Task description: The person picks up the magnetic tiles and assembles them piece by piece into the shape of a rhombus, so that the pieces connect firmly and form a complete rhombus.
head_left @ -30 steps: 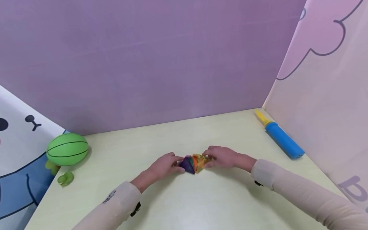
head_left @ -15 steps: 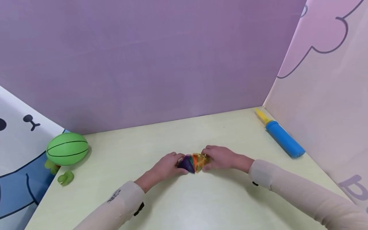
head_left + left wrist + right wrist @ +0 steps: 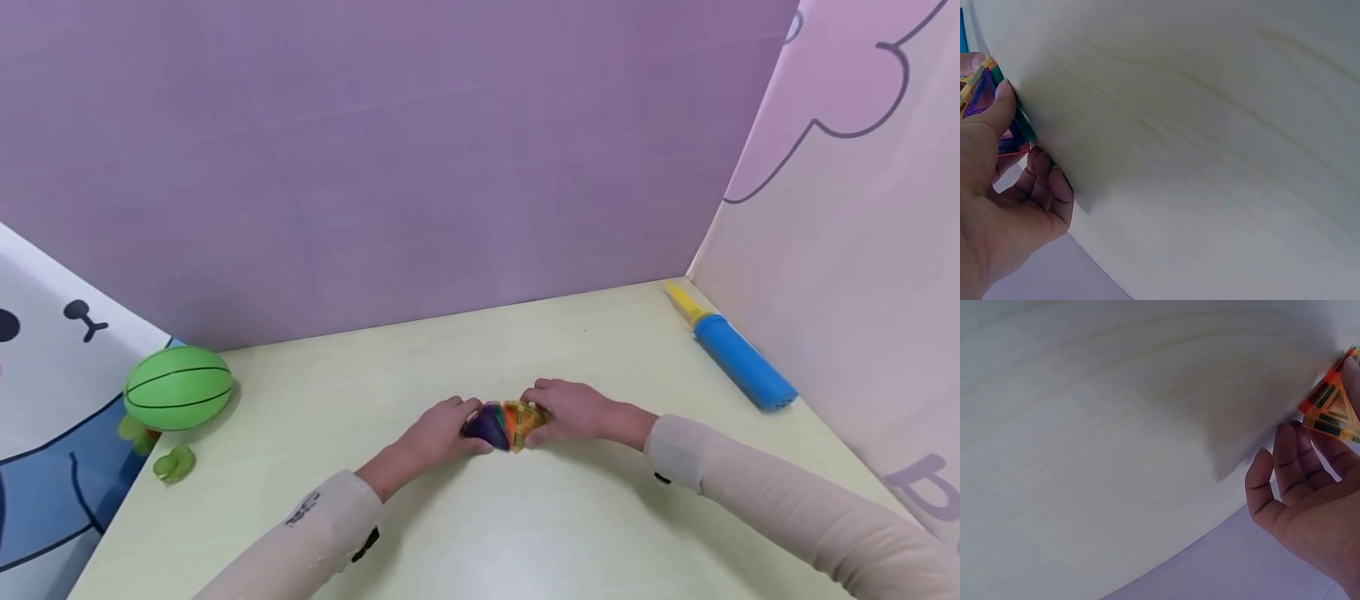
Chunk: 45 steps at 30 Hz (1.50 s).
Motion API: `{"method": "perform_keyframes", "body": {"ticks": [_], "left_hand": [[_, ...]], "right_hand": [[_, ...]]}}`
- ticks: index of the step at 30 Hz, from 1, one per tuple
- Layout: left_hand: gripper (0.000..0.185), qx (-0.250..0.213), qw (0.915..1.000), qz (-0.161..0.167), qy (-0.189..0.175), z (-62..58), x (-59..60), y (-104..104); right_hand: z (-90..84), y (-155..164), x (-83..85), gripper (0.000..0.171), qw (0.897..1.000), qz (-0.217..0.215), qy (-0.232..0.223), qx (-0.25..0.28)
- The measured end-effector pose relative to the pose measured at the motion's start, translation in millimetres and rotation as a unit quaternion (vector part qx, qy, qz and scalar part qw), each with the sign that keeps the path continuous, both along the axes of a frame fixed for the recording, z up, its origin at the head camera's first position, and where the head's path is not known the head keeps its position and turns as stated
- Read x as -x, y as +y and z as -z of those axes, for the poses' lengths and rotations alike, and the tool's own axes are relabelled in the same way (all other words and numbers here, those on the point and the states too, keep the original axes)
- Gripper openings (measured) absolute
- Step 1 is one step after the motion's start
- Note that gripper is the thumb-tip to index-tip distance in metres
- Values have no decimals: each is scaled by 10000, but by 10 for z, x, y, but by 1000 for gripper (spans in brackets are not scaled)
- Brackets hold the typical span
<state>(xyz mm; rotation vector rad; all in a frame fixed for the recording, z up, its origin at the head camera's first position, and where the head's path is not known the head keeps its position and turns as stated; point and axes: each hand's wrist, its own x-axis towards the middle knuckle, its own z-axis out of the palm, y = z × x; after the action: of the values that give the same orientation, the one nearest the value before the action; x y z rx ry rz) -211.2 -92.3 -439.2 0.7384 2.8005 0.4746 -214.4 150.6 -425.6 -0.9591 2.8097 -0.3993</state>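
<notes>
A small cluster of translucent triangular magnetic tiles rests on the table between my hands in the head view. Its left side is a purple tile (image 3: pixel 487 427), with green and orange showing in the middle and a yellow tile (image 3: pixel 531 423) on the right. My left hand (image 3: pixel 437 433) grips the purple end, thumb on the near side. From the other side, my right hand (image 3: pixel 576 411) pinches the yellow end. The left wrist view shows the thumb over the purple-framed tile (image 3: pixel 984 100), beside a green edge. An orange-yellow tile (image 3: pixel 1334 412) lies under the right fingers.
A green ball (image 3: pixel 178 389) with black lines stands at the table's left edge, near a small green toy (image 3: pixel 174 463). On the right lies a blue hand pump (image 3: pixel 744 363) with a yellow nozzle. A purple wall panel (image 3: pixel 420 167) bounds the table's back.
My left hand has shifted slightly right and wrapped further round the purple end. My right hand has moved slightly left on the yellow end. The cluster stays nearly in place.
</notes>
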Motion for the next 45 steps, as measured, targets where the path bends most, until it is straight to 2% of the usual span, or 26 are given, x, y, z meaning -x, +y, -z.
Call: {"method": "perform_keyframes", "body": {"ticks": [7,13,17,21,27,31,35,41,45], "left_hand": [[63,-75,9995,310,-48,9,11,-70],[55,-124,9986,512,86,29,16,-109],[50,-356,9977,557,158,0,9,-120],[48,-659,9954,669,206,-39,8,-116],[47,-755,9946,710,-6,-85,-3,-96],[49,-851,9928,796,-294,-93,-11,-88],[49,-966,9911,837,-372,-94,-18,-81],[50,-872,9931,764,-165,-87,-2,-63],[51,-796,9955,516,-37,-93,23,-38]], "right_hand": [[6,11,11,49,9997,12,-232,118],[19,58,26,48,9967,-90,-609,529],[1,83,40,48,9923,-152,-894,842],[-22,90,50,48,9902,-187,-949,1012],[-38,93,43,50,9876,-203,-1026,1168],[-32,99,34,49,9874,-208,-1000,1209],[-15,95,33,49,9880,-248,-944,1194],[2,72,39,49,9931,-151,-603,992],[1,45,54,48,9959,-13,-316,848]]}}
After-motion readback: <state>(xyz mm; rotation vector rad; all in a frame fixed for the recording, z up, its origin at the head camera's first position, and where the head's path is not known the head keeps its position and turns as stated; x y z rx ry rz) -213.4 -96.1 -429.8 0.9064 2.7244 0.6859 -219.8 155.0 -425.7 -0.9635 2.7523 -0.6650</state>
